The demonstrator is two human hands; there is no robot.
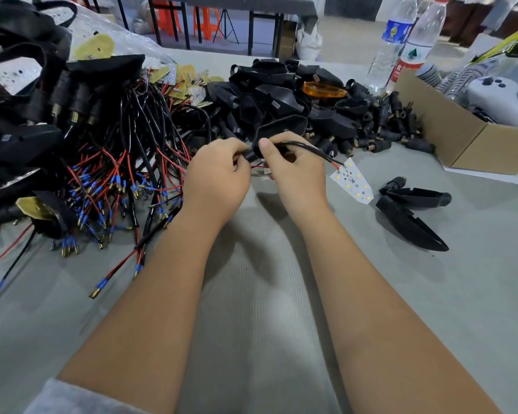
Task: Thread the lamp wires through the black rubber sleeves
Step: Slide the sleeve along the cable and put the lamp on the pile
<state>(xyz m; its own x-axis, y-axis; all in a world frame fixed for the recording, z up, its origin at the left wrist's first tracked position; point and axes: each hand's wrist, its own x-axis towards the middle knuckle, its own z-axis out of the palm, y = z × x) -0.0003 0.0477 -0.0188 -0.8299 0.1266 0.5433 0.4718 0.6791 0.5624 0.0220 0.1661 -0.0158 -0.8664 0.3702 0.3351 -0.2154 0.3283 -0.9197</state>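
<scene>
Both my hands meet at the centre of the grey mat. My left hand point(219, 171) pinches the black rubber sleeve point(249, 155) at its left end. My right hand point(293, 168) holds the black lamp wire point(311, 147), thumb on top, where it enters the sleeve. The wire runs right and ends in a white LED board point(353, 180) hanging just above the mat. A short red lead point(257, 166) shows between my hands. Behind my fingers sits a black lamp housing point(278, 127); whether I hold it is unclear.
A tangle of red and black wires with blue terminals point(117, 186) fills the left. A heap of black housings and sleeves point(281, 91) lies behind. Two black housings point(410, 210) lie at right, beside a cardboard box point(449, 130). Water bottles point(401, 40) stand at the back right.
</scene>
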